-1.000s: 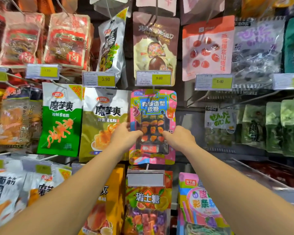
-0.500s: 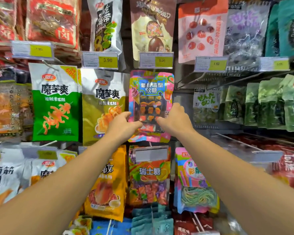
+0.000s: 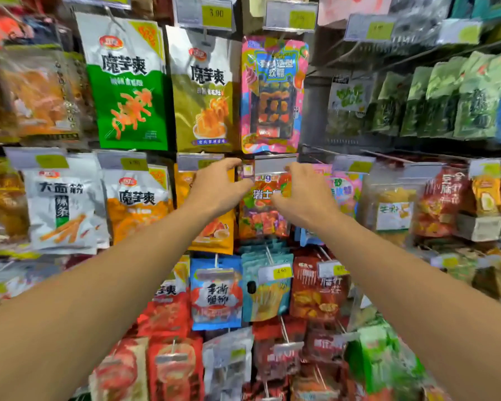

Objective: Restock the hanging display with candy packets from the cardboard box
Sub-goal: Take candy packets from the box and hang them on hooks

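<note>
A pink and blue candy packet (image 3: 273,94) hangs on its hook in the middle of the display, and no hand touches it. My left hand (image 3: 218,189) and my right hand (image 3: 305,193) hover side by side below it, in front of a colourful sweets packet (image 3: 262,218) on the row beneath. The fingers of both hands are loosely spread and hold nothing. My right fingertips are close to the blank price-tag holder (image 3: 275,164) above that packet. The cardboard box is out of view.
Green (image 3: 128,91) and olive (image 3: 204,94) snack bags hang to the left of the pink packet, and green bags (image 3: 446,102) fill a shelf on the right. Several hooks with price tags stick out toward me. More packets hang densely below.
Both hands have let go of the pink candy packet and dropped to the row below. The view has tilted downward, so lower rows show.
</note>
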`<move>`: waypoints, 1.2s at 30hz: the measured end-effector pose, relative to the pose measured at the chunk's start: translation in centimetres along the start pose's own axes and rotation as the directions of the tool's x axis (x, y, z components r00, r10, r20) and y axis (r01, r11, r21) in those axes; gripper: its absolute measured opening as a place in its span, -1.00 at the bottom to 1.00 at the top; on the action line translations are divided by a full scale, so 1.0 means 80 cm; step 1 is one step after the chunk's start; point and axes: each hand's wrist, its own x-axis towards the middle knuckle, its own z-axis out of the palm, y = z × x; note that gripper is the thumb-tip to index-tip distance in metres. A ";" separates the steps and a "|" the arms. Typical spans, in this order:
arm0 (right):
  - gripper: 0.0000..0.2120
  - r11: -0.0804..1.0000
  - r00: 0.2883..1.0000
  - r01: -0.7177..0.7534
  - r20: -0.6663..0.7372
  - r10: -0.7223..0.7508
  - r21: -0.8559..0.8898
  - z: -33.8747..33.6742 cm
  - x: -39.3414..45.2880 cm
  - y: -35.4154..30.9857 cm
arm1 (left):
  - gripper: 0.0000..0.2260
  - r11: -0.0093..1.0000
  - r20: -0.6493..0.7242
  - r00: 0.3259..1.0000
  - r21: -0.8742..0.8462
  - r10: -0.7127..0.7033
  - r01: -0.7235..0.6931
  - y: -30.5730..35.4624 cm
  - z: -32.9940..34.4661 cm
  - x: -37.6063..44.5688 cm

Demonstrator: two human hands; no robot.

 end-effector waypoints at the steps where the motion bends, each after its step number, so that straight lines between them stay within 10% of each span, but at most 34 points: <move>1: -0.44 1.000 1.000 0.011 0.022 -0.011 -0.010 0.003 -0.015 -0.004 | -0.42 1.000 0.018 1.000 0.013 -0.017 0.017 -0.003 -0.001 -0.014; 18: -0.47 0.995 0.748 0.054 0.657 -0.098 0.087 0.184 -0.446 -0.073 | -0.53 0.859 0.300 0.809 0.262 -0.505 0.439 -0.183 -0.002 -0.488; 36: -0.46 0.995 0.219 -0.084 0.972 0.079 -0.062 0.461 -0.650 -0.290 | -0.52 0.568 0.431 0.410 0.355 -0.804 0.742 -0.564 -0.124 -0.680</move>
